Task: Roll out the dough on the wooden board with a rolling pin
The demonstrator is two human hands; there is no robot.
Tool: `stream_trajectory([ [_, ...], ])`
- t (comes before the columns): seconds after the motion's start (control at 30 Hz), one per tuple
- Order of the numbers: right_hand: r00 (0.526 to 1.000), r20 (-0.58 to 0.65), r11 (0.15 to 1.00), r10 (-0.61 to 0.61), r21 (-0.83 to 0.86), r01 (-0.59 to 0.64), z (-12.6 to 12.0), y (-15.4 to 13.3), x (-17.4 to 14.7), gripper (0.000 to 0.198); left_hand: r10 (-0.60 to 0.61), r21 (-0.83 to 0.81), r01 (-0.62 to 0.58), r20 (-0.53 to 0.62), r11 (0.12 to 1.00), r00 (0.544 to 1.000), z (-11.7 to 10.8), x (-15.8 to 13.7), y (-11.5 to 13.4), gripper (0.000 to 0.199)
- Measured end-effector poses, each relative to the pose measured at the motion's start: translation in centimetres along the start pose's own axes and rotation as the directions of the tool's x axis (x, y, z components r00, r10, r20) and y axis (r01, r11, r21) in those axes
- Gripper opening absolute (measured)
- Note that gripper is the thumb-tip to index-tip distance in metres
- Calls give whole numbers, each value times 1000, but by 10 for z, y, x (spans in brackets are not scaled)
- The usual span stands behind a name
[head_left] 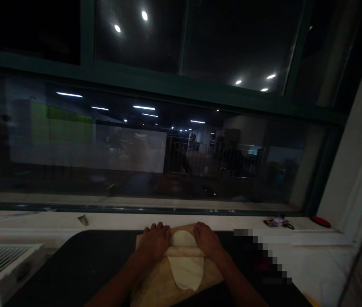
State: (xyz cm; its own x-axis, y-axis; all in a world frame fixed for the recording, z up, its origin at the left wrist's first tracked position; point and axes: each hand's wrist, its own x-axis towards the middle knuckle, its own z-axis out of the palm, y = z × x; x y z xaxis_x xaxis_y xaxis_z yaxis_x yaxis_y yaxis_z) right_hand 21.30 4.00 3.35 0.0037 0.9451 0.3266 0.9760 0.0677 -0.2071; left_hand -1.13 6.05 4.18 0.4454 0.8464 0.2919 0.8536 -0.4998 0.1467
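A flattened sheet of pale dough (187, 273) lies on a wooden board (155, 285), longer from front to back than it is wide. Across it runs a light wooden rolling pin (185, 252), with dough showing on both its far and near sides. My left hand (155, 241) rests over the pin's left end, knuckles bent toward the window. Over the right end is my right hand (207, 238), fingers curled forward at the dough's far edge. Both palms hide the pin's ends.
The board lies on a dark table (81, 264) against a white window sill (113, 221). On the sill are a small crumpled item (83, 220), a small packet (275, 221) and a red round object (320, 221). A white radiator (8, 260) stands left.
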Motion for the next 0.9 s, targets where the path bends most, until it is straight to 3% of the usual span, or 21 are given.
stream_trajectory([
  [0.2,999,25,1000,-21,-22,21,0,-1,-29,48,2,20,-2,21,1000,1000,1,-20,7,50],
  [0.5,997,-76,997,-29,-73,24,-1,-15,-108,52,63,-87,-68,-54,994,997,-1,-85,12,53],
  [0.7,991,-30,991,132,25,-131,-10,-9,-109,53,0,-140,-10,-75,990,997,4,-105,14,53],
  [0.9,992,-65,993,107,50,-104,-12,-17,-131,52,136,-182,-147,-71,972,988,-4,-110,1,48],
])
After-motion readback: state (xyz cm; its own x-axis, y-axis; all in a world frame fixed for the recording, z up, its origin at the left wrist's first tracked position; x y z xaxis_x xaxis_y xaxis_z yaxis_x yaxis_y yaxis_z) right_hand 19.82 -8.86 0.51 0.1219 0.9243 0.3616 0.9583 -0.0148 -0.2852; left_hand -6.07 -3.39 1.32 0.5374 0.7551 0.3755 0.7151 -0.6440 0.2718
